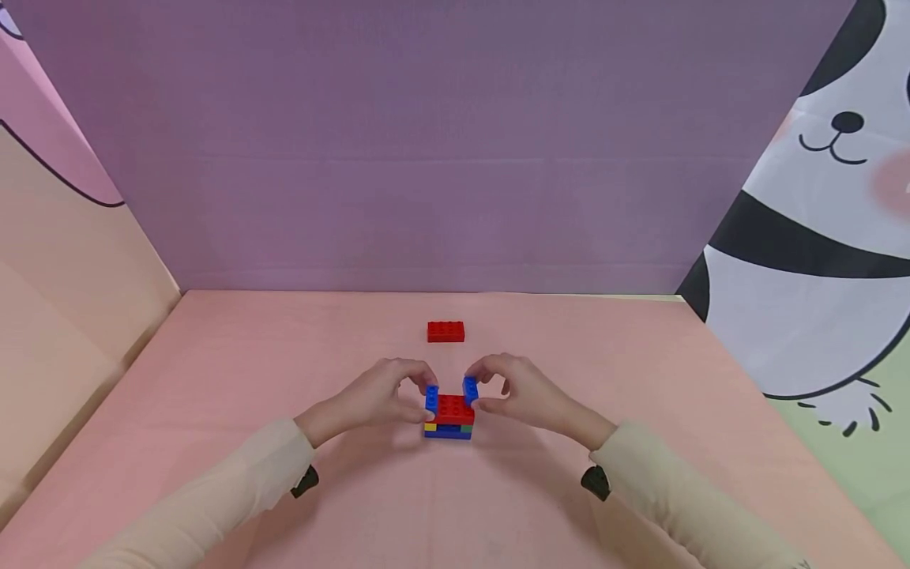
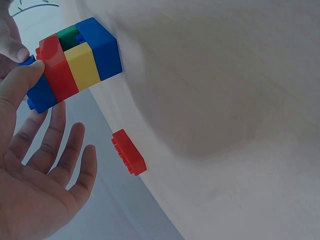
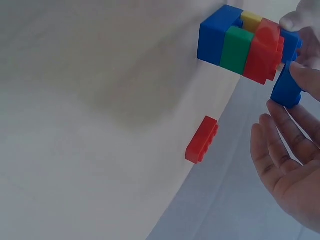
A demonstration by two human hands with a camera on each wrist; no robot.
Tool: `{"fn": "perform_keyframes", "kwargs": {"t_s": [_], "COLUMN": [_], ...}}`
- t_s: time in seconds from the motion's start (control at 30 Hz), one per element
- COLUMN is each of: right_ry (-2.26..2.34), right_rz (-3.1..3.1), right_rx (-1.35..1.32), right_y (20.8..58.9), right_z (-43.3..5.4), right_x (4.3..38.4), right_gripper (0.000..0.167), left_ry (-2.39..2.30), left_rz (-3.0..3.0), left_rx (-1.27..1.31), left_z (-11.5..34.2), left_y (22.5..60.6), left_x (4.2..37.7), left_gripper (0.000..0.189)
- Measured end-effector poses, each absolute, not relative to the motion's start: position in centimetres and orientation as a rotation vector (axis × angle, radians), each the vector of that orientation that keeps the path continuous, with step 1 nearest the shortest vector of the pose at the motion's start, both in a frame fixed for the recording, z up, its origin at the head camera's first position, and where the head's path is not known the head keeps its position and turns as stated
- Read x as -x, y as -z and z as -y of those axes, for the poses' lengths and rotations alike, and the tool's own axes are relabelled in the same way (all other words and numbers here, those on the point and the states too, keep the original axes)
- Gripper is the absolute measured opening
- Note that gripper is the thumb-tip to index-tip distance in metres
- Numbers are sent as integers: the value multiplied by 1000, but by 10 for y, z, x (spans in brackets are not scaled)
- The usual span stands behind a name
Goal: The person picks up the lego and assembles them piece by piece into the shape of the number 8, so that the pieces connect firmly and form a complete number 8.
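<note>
We see both arms reaching in from the near side of the desk, forearms slanting inward in pale sleeves, so the two hands face each other across a small stack. Our left hand pinches a small blue block between thumb and index finger, the thumb toward the near side; the block sits on the left end of the red top block. Our right hand mirrors it, gripping a second blue block, slightly tilted, at the right end; we cannot tell whether it touches the studs. The other fingers of each hand spread loosely away. Below the red lie a yellow block on the left and a green block on the right, both on a blue base block. A loose red block rests beyond the stack, near the middle of the far edge.
</note>
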State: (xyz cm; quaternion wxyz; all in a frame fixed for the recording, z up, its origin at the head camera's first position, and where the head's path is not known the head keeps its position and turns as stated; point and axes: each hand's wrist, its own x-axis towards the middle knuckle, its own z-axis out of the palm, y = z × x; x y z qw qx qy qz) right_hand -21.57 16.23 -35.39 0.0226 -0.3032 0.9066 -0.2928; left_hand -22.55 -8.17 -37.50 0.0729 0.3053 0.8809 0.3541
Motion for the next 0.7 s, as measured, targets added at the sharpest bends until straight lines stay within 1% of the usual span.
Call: {"fn": "perform_keyframes", "kwargs": {"t_s": [0.7], "right_ry": [899], "right_rz": [-2873], "right_rx": [939], "right_y": [364], "right_z": [-161], "right_x": [206], "right_gripper": [37], "left_ry": [-1066], "left_rz": [-2652], "left_rx": [-908], "left_z": [82], "left_y": [377], "left_x": [226], "left_gripper": [32]}}
